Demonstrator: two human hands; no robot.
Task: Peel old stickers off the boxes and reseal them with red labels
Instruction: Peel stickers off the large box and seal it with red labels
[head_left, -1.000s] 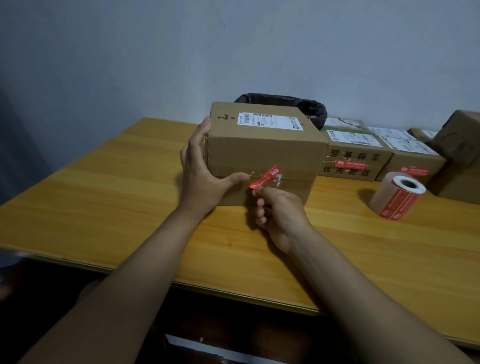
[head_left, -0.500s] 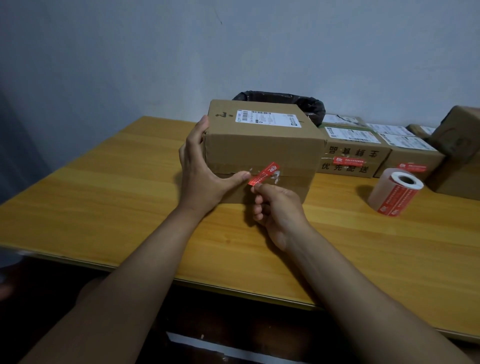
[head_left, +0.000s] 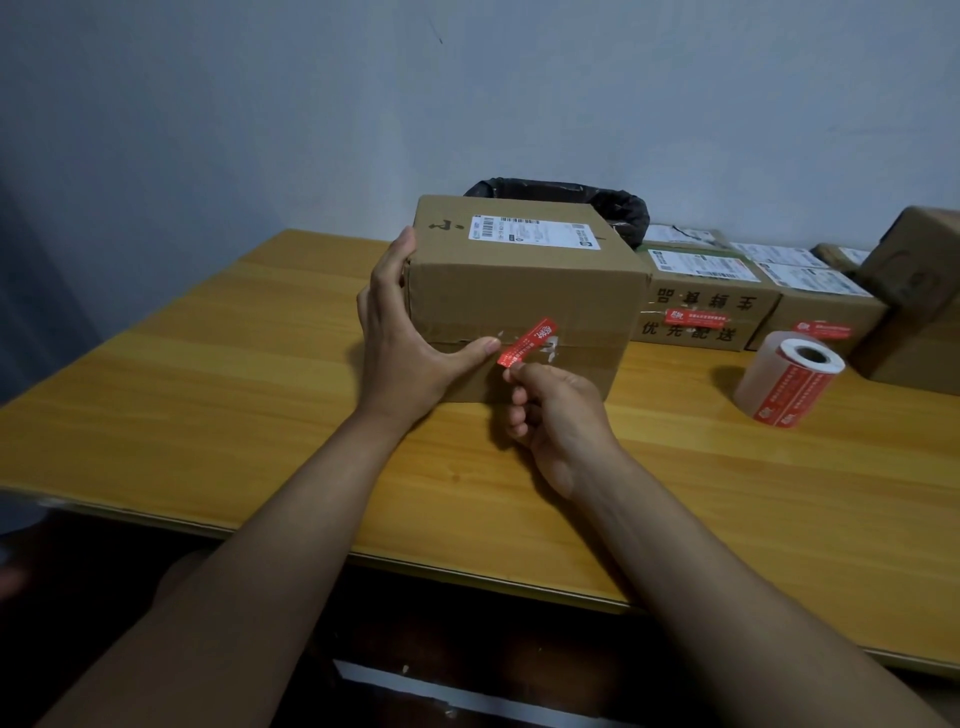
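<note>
Wooden yellow tabletop (head_left: 208, 405) against a grey wall; the big brown cardboard box (head_left: 524, 291) stands mid-table. Old red sticker strip (head_left: 527, 340) on its front seam is half lifted, far end looks stuck beside white torn residue. Right hand (head_left: 558, 410) pinches the free end between thumb and forefinger. Left hand (head_left: 410, 338) braces the box, fingers spread on the side, thumb pressed on the front. Judgement: pull low and slow along the seam. Red label roll (head_left: 789, 382) lies well to the right.
</note>
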